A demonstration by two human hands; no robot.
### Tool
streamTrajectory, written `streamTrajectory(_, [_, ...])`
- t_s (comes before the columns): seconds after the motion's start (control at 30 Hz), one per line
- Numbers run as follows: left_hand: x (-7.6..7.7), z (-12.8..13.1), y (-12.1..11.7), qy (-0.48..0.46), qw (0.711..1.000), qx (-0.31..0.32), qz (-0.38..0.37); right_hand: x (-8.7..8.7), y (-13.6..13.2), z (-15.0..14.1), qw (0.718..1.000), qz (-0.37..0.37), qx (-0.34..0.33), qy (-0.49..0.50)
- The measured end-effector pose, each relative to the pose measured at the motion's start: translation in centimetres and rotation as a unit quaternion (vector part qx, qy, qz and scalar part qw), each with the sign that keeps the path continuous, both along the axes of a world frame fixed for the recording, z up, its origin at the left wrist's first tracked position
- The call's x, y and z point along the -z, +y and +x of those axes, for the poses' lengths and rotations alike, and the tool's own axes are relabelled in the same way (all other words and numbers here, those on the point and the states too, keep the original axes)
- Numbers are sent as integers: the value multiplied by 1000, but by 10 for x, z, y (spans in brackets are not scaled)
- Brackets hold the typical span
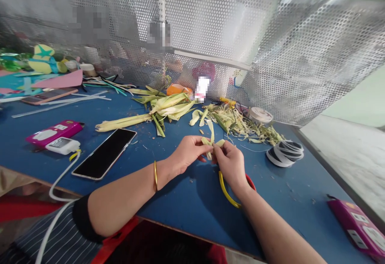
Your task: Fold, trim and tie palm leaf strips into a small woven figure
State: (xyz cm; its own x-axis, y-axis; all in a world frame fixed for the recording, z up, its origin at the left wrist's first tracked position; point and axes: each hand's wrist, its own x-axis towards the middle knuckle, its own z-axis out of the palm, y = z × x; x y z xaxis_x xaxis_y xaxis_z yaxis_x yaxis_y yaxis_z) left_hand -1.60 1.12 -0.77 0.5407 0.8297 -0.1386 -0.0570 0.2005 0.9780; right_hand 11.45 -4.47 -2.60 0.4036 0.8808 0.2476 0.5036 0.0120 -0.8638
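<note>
Pale green corn husk strips (211, 129), arranged like petals, are pinched between both hands over the front middle of the table. My left hand (189, 154) holds them from the left, its thumb and fingers closed. From the right, my right hand (231, 162) grips their centre with thumb and forefinger. A tool with yellow and red handles (224, 188) lies under my right hand, its working end hidden. Just beyond the hands are loose husk pieces (198, 116) and a heap of shredded husk (234, 121). A bundle of whole corn husks (168, 107) lies behind, to the left.
On the blue table (180, 200), a black-screened phone (105, 154) and a purple device with a white cable (57, 132) lie left. A ribbon spool (285, 153), a tape roll (260, 115) and another purple device (357, 226) are right. Perforated metal mesh (210, 19) stands behind.
</note>
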Motion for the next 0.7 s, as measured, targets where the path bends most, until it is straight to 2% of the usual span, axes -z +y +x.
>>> streamTrajectory(0.17, [4,2,6,6,995,-95,32,1,2,-5,986,-25,-29,161])
streamTrajectory(0.23, [2,1,10,6,993,-116,25,1,0,-6,982,-7,-44,183])
streamTrajectory(0.3, [-1,-1,13,4,991,-133,9,1,-3,-3,990,26,-82,110])
streamTrajectory(0.4, [-4,-3,15,3,989,-148,-2,0,-6,3,982,92,-139,-83])
streamTrajectory(0.47, [-4,-3,15,3,989,-148,0,-1,-7,8,954,140,-146,-221])
streamTrajectory(0.57, [-2,-2,15,5,990,-141,12,-4,-6,12,885,204,-148,-391])
streamTrajectory(0.63, [0,-1,13,10,991,-129,27,-6,-6,13,854,236,-143,-442])
streamTrajectory(0.7, [1,0,12,15,994,-99,43,-9,-6,13,851,254,-113,-445])
